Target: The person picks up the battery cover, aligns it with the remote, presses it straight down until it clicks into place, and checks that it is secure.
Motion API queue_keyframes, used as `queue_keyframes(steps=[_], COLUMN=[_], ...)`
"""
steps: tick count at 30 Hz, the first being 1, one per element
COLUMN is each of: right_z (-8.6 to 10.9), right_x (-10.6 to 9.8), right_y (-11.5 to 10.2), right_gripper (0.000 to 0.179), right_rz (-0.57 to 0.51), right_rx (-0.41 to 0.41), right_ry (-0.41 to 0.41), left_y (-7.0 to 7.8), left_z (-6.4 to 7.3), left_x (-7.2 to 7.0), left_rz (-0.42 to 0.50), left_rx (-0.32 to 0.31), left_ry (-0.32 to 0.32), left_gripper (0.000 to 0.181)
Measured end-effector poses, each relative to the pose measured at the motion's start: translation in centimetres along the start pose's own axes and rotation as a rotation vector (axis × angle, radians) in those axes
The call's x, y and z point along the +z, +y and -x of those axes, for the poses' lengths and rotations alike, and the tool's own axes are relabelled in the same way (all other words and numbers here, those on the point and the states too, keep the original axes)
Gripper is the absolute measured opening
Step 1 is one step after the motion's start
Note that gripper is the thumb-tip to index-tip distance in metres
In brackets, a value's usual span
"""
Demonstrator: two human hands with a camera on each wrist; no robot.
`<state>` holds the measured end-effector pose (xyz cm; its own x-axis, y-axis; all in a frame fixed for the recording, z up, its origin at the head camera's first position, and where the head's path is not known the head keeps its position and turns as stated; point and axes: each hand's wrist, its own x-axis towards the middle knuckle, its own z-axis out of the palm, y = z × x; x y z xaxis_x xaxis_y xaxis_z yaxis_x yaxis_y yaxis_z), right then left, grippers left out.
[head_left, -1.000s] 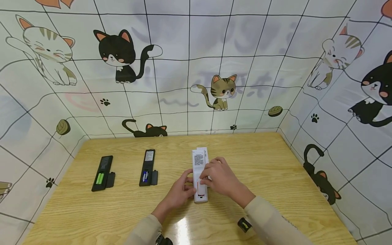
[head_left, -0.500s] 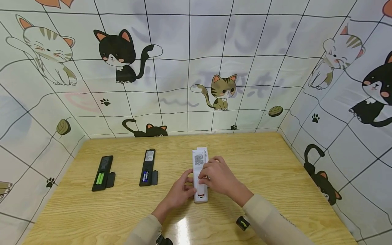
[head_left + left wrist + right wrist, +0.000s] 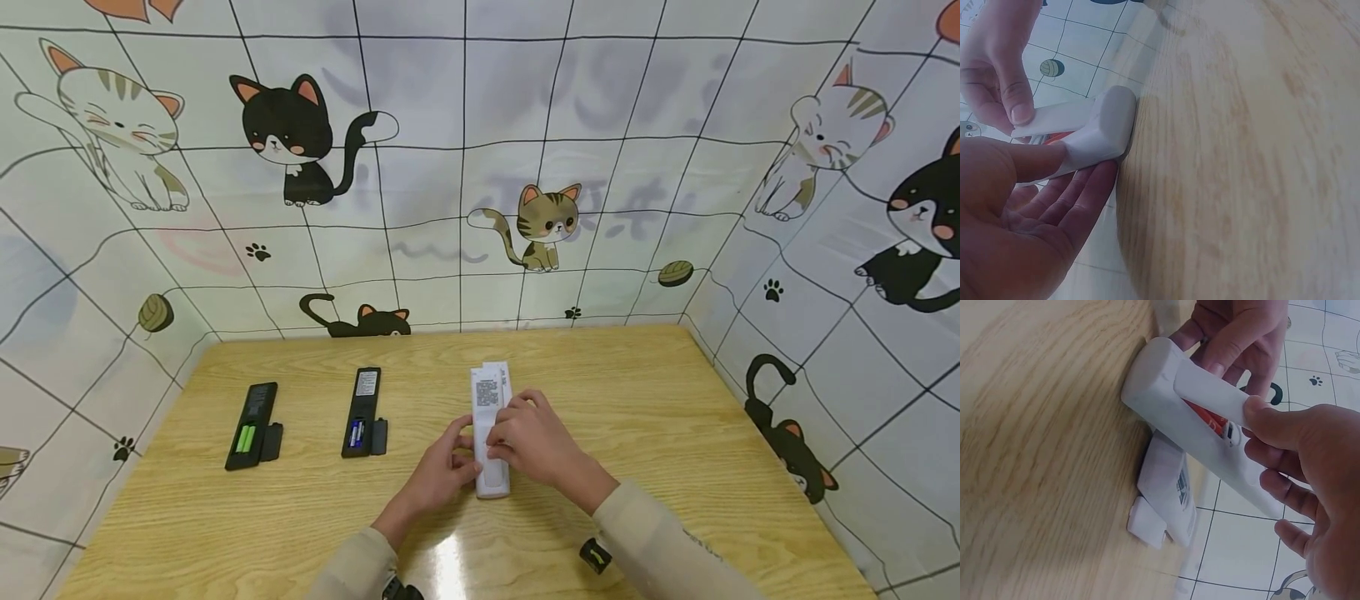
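Observation:
A white remote control (image 3: 487, 400) lies back side up on the wooden table, with its printed label showing. My left hand (image 3: 441, 471) grips its lower left side, thumb on the near edge and fingers under it in the left wrist view. My right hand (image 3: 538, 440) pinches the free end of a white battery cover (image 3: 1216, 390) between thumb and finger. The cover slants up from the remote's bottom end, over the battery bay. Red batteries (image 3: 1207, 415) show in the gap beneath it. A second white remote control (image 3: 1165, 472) lies close behind, partly hidden in the head view.
Left on the table (image 3: 615, 392) lie two black remote controls, one with green batteries (image 3: 245, 437), one with blue batteries (image 3: 356, 432). Each has a black cover (image 3: 379, 436) beside it. A small white piece (image 3: 1147, 522) lies by the second white remote. Cat-print cloth surrounds the table.
The white cover has come down over the battery bay's lower end, so the red seen there earlier is hidden in the head view. My left hand has stayed in place.

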<state>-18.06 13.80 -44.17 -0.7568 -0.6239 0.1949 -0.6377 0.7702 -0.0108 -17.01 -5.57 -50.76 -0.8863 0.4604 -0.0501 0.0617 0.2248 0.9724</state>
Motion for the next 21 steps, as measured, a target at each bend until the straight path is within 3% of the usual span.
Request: queue_keyframes(steps=[21], right_z=[0.2], right_x=[0.98], right_y=[-0.15], right_gripper=[0.013], right_rz=[0.015], right_rx=[0.016], right_ry=[0.099], left_y=[-0.19], left_z=[-0.07], left_x=[-0.01], left_rz=[0.01], left_rx=[0.003], left_ry=[0.008], left_gripper=[0.064])
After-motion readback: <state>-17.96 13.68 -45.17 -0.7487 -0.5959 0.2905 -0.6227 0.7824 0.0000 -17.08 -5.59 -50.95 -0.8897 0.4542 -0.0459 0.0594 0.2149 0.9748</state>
